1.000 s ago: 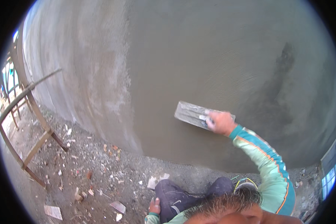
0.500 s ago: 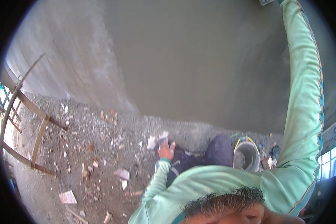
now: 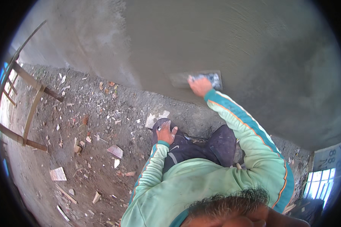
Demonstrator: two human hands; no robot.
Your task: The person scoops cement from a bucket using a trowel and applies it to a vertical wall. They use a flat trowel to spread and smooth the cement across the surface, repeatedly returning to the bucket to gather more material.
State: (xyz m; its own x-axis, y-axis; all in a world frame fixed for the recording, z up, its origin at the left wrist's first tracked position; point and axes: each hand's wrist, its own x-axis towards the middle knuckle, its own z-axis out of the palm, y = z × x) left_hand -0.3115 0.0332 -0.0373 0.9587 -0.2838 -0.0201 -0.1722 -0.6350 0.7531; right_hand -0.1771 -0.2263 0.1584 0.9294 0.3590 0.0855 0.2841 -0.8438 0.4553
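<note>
My right hand (image 3: 201, 86) grips a plastering trowel (image 3: 215, 79) by its handle. The trowel's flat rectangular blade lies against the lower part of a wall coated in smooth grey wet plaster (image 3: 155, 49). My left hand (image 3: 165, 133) rests on my dark-trousered left knee (image 3: 180, 145). Its fingers are spread and hold nothing. Faint trowel marks run over the plaster above and to the right of the blade.
At the left stands a wooden frame (image 3: 34, 113) of bent-looking bars. The dirt floor (image 3: 98, 147) is littered with rubble, wood scraps and broken tile pieces (image 3: 58, 174). A lighter, drier wall patch (image 3: 83, 41) adjoins the plaster. A barred bright opening (image 3: 319, 185) shows at right.
My right arm has come down and left from the upper right, bringing the trowel to the wall's lower part. It now covers most of the bucket. My left hand stays on the knee.
</note>
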